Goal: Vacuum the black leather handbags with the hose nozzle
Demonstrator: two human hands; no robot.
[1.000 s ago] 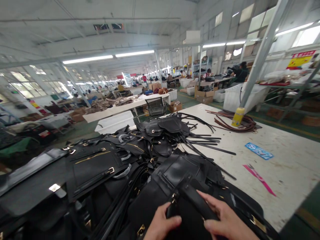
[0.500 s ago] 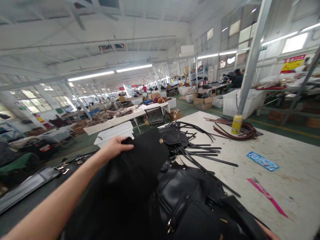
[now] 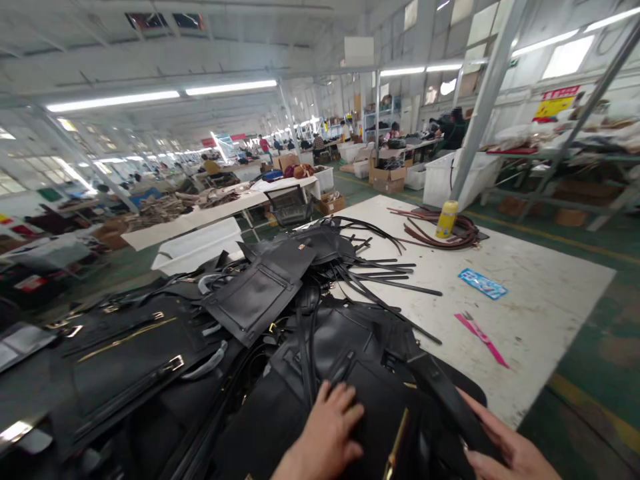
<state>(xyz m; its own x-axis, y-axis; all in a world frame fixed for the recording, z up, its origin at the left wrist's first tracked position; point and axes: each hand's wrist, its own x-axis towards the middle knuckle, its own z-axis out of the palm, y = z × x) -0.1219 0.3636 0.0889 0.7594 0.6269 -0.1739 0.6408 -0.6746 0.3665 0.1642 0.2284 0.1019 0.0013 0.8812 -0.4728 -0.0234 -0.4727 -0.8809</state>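
A black leather bag (image 3: 370,393) with a gold zipper lies right in front of me. My left hand (image 3: 327,427) rests on its face, fingers spread, holding nothing. At the bag's right side, my right hand (image 3: 505,443) grips the bag by its wide black handle (image 3: 445,393), the thumb on the near side and the other fingers partly hidden behind. Just beyond is a flat black leather panel (image 3: 257,293) with a small gold clasp, on top of a heap of leather pieces. Thin black straps (image 3: 395,277) fan out from the heap onto the white table (image 3: 550,300).
More black bags (image 3: 125,360) with gold buckles are piled at left. Toward the right lie a pink-handled tool (image 3: 483,340), a blue printed card (image 3: 483,285), a yellow bottle (image 3: 447,220) and coiled brown straps (image 3: 420,233). A metal post (image 3: 480,113) rises behind the table.
My left hand has let go of the black leather panel, which now lies on the heap, and has come down onto the bag. More of my right hand shows at the handle. The view has shifted.
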